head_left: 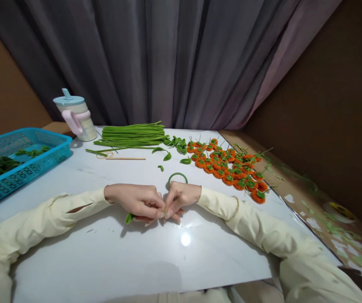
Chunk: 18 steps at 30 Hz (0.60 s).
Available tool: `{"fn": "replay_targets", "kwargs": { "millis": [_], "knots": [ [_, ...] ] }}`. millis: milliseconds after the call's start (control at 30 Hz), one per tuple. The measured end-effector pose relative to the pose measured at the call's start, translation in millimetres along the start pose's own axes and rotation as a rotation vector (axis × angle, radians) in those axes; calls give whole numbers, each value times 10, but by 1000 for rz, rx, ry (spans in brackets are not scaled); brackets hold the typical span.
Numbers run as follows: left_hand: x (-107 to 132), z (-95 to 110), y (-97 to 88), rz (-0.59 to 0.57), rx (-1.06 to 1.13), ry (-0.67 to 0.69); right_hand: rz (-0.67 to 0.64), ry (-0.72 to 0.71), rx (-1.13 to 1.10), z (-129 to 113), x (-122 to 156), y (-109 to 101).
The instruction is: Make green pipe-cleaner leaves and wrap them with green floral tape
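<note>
My left hand point(138, 200) and my right hand point(181, 198) meet at the middle of the white table point(105, 252), fingers pinched together on a green fuzzy wire point(177, 175). The wire arcs up in a loop behind my right hand, and a green tip point(129, 218) sticks out under my left hand. Both hands are closed on it. Cream sleeves cover both arms.
A bundle of straight green wires point(133, 135) lies at the back, with small green leaf pieces point(176, 144) beside it. Several orange flower pieces point(228, 166) lie at the right. A blue basket point(19, 162) holding green wires stands left, a lidded cup point(75, 113) behind it. A thin wooden stick point(129, 158) lies near the bundle.
</note>
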<state>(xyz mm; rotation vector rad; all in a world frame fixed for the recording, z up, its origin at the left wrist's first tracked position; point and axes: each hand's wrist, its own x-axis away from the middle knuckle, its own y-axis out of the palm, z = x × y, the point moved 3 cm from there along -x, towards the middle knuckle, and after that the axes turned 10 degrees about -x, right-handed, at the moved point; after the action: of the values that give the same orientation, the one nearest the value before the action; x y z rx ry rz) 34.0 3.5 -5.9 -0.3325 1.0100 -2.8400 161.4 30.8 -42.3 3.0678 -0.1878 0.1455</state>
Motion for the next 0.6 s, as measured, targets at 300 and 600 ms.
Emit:
{"fn": "replay_targets", "kwargs": {
  "millis": [300,600],
  "knots": [
    [70,22,-118,83,30,-87,36,-56,-168,-55,59,-19],
    [46,-350,-247,307,-719,-132,420,-18,189,-84,68,-35]
  ]
}}
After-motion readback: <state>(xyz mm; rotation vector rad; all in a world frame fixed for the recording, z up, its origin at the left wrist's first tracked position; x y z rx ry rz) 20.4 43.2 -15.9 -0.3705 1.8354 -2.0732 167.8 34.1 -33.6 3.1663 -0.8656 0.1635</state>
